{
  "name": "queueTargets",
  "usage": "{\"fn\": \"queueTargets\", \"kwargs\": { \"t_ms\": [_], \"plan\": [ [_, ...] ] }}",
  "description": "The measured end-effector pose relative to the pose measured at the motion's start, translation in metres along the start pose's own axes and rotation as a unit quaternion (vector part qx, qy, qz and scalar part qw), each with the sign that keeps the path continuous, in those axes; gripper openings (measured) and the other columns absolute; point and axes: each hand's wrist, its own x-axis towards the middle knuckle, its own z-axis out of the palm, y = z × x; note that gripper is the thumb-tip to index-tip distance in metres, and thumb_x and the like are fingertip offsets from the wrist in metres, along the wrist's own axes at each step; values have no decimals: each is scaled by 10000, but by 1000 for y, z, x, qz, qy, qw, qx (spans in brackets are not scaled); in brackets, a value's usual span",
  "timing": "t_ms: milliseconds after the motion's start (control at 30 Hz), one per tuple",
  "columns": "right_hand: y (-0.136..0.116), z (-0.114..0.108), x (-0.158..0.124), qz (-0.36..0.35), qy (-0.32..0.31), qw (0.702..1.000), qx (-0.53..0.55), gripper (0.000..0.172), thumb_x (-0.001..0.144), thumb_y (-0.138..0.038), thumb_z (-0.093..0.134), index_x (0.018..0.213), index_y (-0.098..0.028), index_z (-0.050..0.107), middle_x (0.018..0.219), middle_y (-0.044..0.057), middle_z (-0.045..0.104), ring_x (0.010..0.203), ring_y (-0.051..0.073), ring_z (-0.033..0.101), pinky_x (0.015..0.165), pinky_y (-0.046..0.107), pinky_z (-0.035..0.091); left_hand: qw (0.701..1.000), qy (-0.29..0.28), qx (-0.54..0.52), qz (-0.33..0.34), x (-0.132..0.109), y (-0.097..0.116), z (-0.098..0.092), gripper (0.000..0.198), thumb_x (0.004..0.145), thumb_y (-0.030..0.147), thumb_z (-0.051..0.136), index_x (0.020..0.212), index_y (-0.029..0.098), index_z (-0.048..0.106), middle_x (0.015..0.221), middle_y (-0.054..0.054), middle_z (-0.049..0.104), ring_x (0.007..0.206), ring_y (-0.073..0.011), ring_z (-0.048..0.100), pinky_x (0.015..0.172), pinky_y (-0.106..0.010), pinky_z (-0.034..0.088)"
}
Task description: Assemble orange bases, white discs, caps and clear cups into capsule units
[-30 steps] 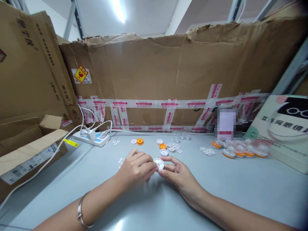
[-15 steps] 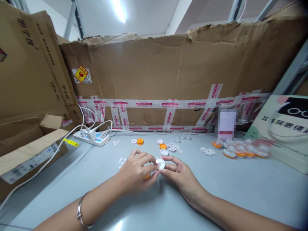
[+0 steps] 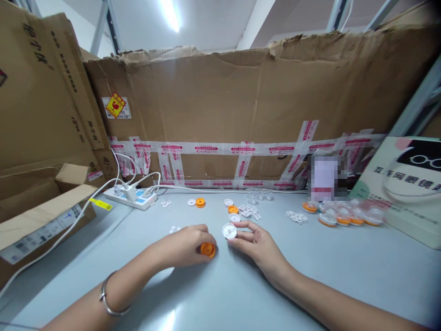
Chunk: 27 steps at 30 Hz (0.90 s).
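My left hand (image 3: 193, 246) is closed around a round orange plastic disc (image 3: 208, 249), whose raised rim and small centre hole face me. To its right, my right hand (image 3: 257, 241) pinches a white round disc (image 3: 229, 231) by its right edge, tilted so that its inner face shows. The two discs are apart. Just behind the white disc lie another white disc (image 3: 234, 218) and an orange disc (image 3: 233, 209). Small white round pieces (image 3: 174, 229) lie behind my left hand, partly covered by it.
White flat pieces (image 3: 250, 212) lie in a pile behind my right hand, with another pile (image 3: 296, 217) further right. Clear-domed orange-based items (image 3: 344, 218) cluster near a box (image 3: 403, 184). A power strip (image 3: 132, 196) and an open carton (image 3: 44, 220) are on the left.
My left hand has drawn away from the white disc, moving left and slightly down, and the orange disc in it now shows more fully. My right hand keeps the white disc nearly in place.
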Motion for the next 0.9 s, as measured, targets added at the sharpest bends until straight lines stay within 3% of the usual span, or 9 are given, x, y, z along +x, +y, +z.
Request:
{"fn": "queueTargets", "kwargs": {
  "t_ms": [100, 233, 333, 600, 900],
  "plan": [
    [2, -2, 1, 2, 1, 1000, -3, 471, 490, -371, 783, 846, -191, 533, 726, 20, 705, 670, 195, 651, 675, 326, 478, 994, 4, -113, -11, 4, -4, -5, 265, 711, 181, 583, 970, 210, 630, 908, -42, 620, 777, -161, 590, 703, -262, 462],
    [2, -2, 1, -2, -3, 1000, -22, 464, 483, -376, 784, 819, -190, 523, 698, 16, 705, 681, 199, 653, 669, 310, 473, 933, 17, -358, -20, 13, -11, -6, 288, 764, 185, 546, 1052, 177, 563, 1024, -70, 629, 879, -154, 600, 788, -294, 460],
    [2, 0, 1, -7, -11, 999, -34, 447, 500, -375, 776, 814, -189, 519, 699, 18, 708, 696, 198, 657, 673, 301, 471, 906, 43, -420, -25, 17, -12, 0, 263, 744, 168, 577, 1007, 157, 571, 995, -74, 641, 865, -151, 608, 795, -300, 455],
    [2, 3, -2, -9, -17, 999, -48, 461, 480, -416, 778, 775, -197, 500, 687, 22, 711, 722, 225, 670, 688, 325, 485, 924, 83, -371, -39, 18, -6, 6, 240, 698, 154, 623, 934, 144, 581, 912, -56, 650, 792, -146, 618, 725, -283, 487],
    [10, 4, -4, -25, -51, 998, -32, 407, 547, -379, 758, 800, -197, 496, 721, 18, 717, 723, 190, 672, 701, 293, 488, 975, 143, -169, 4, 15, 8, 12, 207, 705, 166, 627, 910, 138, 623, 887, -61, 647, 726, -135, 617, 708, -264, 501]
  ]
}}
